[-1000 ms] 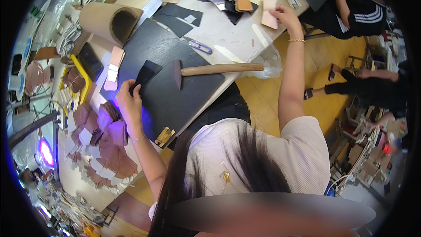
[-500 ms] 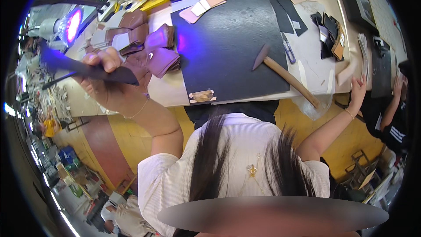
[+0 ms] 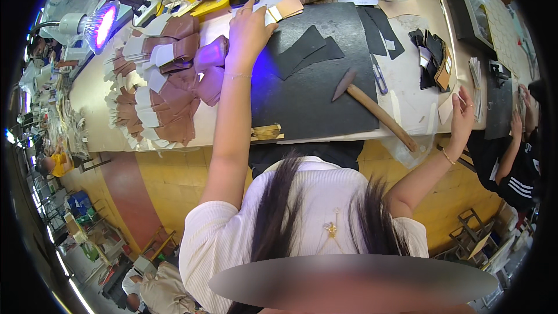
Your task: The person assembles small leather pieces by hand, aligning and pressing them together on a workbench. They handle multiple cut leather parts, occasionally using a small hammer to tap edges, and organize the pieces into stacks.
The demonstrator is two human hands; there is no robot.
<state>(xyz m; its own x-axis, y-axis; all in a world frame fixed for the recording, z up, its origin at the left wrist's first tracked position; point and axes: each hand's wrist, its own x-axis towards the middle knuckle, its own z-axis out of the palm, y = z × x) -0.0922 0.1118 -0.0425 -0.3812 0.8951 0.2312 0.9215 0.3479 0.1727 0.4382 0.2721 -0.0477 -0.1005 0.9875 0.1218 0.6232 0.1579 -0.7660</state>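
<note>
Left hand is stretched over a tan-and-white strip at the far left corner of the black board; the strip's partly covered, so whether it's gripped or just touched can't be told. Right hand is held with fingers loosely spread, right beside a pale pink piece, and can't be told if that's pinched either. Two black pieces are laid overlapping on the board, a hammer is set down nearby, and brown pieces are fanned out to the left
</note>
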